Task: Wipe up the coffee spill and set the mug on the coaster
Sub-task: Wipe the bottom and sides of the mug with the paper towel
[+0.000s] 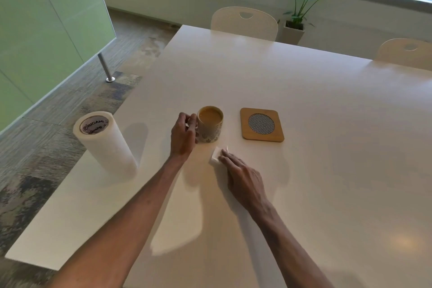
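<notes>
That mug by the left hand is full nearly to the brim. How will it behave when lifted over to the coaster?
The mug looks filled close to its rim, so it will probably slosh if tilted or jerked. It looks ceramic, so likely stiff and fairly heavy. The left hand is at its side; the coaster lies close by.

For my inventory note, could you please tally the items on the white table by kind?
Paper goods: 2 (upright white paper towel roll, folded white paper towel piece under the right hand)
Drinkware: 1 (patterned ceramic mug of coffee, left hand at it)
Coasters: 1 (square wooden coaster)
Total: 4
</notes>
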Demonstrator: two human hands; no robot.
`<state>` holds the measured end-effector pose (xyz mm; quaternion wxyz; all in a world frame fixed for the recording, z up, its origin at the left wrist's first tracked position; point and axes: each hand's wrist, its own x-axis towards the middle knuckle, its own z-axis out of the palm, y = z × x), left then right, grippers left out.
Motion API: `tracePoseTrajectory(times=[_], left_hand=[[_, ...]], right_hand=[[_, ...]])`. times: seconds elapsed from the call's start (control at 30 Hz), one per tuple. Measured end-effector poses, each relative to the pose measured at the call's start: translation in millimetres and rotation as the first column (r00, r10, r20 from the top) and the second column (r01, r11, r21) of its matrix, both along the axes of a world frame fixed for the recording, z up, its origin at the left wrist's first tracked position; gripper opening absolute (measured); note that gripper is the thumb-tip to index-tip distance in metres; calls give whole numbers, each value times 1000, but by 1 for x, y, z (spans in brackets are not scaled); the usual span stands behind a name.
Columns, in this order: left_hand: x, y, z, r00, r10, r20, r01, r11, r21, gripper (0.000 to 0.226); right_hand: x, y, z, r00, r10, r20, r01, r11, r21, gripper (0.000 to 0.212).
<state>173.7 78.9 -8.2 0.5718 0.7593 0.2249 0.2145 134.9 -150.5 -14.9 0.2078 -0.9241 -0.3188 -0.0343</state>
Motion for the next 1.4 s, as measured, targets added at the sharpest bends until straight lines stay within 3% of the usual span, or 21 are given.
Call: tracePoseTrajectory(times=[0.13, 0.4, 0.6, 0.7, 0.83, 1.0, 1.23, 1.4], left_hand=[[1, 2, 0, 997, -65, 37, 68, 993, -98, 40], [5, 7, 0, 989, -127, 74, 146, 913, -382, 36], [6, 7, 3, 989, -127, 74, 147, 901, -407, 34], [7, 8, 9, 988, -132, 77, 152, 907, -392, 35], [12, 8, 29, 990, -108, 85, 133, 914, -382, 36], [21, 11, 60, 991, -54, 123, 99, 912, -398, 35], [24, 18, 88, 991, -6, 136, 60, 915, -400, 35], [24, 21, 87, 991, -11, 133, 67, 905, -421, 34]], right_hand=[[3, -3, -3, 998, 40, 47, -41, 999, 23, 43], [1, -3, -13, 996, 73, 49, -72, 997, -35, 52], [-6, -12, -9, 985, 100, 142, -91, 994, -65, 52], [-9, -18, -8, 988, 14, 153, -12, 1000, -14, 60], [-3, -17, -6, 975, -216, 54, 213, 976, 47, 60], [17, 12, -14, 963, -259, -80, 261, 965, 16, 67], [82, 80, -1, 939, -159, -306, 150, 987, -52, 64], [100, 111, 6, 949, 32, -312, -78, 988, -136, 61]])
